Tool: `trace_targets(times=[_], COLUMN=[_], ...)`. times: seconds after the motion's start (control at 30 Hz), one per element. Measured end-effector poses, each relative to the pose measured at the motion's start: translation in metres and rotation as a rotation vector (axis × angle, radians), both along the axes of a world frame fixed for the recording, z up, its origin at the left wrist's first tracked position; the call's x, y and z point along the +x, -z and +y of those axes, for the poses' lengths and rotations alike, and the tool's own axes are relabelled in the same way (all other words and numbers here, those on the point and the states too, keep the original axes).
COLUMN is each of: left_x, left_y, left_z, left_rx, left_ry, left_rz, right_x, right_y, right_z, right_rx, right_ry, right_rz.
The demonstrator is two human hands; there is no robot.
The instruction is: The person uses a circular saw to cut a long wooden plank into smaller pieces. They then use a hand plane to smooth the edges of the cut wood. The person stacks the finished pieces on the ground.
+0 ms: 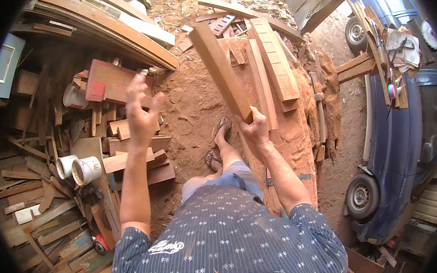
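A blue car [399,144] stands well to the right of both hands. Nearer, just right of the right hand [254,128], is a sawdust-covered bench [293,149]. A long brown beam [223,74] points ahead from the right hand, which is closed around its near end. The left hand [142,109], well apart, is open, apparently empty; supporting the beam's far end would probably steady it.
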State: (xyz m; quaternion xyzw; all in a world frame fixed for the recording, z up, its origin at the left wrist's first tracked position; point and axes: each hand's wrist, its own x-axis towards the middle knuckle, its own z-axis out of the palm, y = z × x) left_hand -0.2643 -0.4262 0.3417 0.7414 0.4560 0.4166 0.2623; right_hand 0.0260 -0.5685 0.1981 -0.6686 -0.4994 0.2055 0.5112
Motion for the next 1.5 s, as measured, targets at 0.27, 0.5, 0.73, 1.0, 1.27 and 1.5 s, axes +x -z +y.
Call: trace_targets(times=[0.27,0.5,0.73,1.0,1.27,1.5], left_x=[-0.100,-0.244,-0.294,-0.206,-0.141,-0.129], left_y=[0.229,0.297,0.314,0.287,0.286,0.306], left_z=[-0.134,-0.285,-0.291,-0.180,-0.128,-0.157], left_rx=[-0.792,-1.191,-1.605,-1.326,-1.246,-1.286], left_ry=[0.059,-0.195,-0.463,-0.237,-0.034,0.078], left_rz=[0.363,0.599,0.368,0.203,0.377,0.439], right_x=[0.033,0.028,0.034,-0.010,-0.019,0.027], right_y=[0.119,0.171,0.174,0.135,0.177,0.192], right_z=[0.009,0.012,0.023,-0.156,-0.329,-0.352], right_rx=[-0.567,-0.772,-0.628,-0.247,-0.906,-1.235], right_ry=[0.269,0.323,0.293,0.589,0.524,0.734], right_rz=[-0.209,-0.211,-0.162,-0.156,-0.329,-0.268])
